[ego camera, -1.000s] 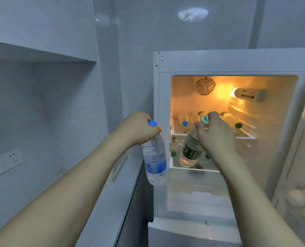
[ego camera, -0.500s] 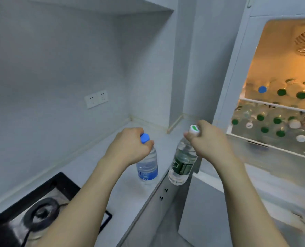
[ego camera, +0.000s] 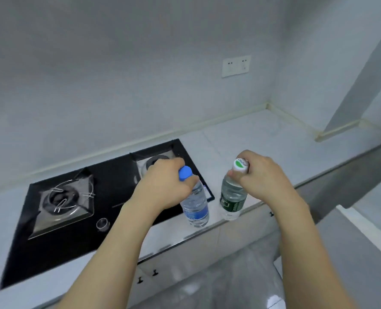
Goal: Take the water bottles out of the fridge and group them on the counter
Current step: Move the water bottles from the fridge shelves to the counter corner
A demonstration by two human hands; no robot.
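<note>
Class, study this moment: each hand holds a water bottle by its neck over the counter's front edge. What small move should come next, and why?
Probably lower both onto the counter side by side and let go: the left hand grips the blue-capped bottle, the right hand the green-labelled bottle.

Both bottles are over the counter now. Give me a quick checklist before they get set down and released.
1. Left hand holds the blue-capped bottle by its neck: ok.
2. Right hand holds the green-label bottle by its neck: ok.
3. Bottles near upright: ok.
4. Bare counter to land on: ok.
5. Bottles clear of the stove: not ok, the blue-capped one overlaps its corner.
6. Bottle bases touching down: cannot tell.
</note>
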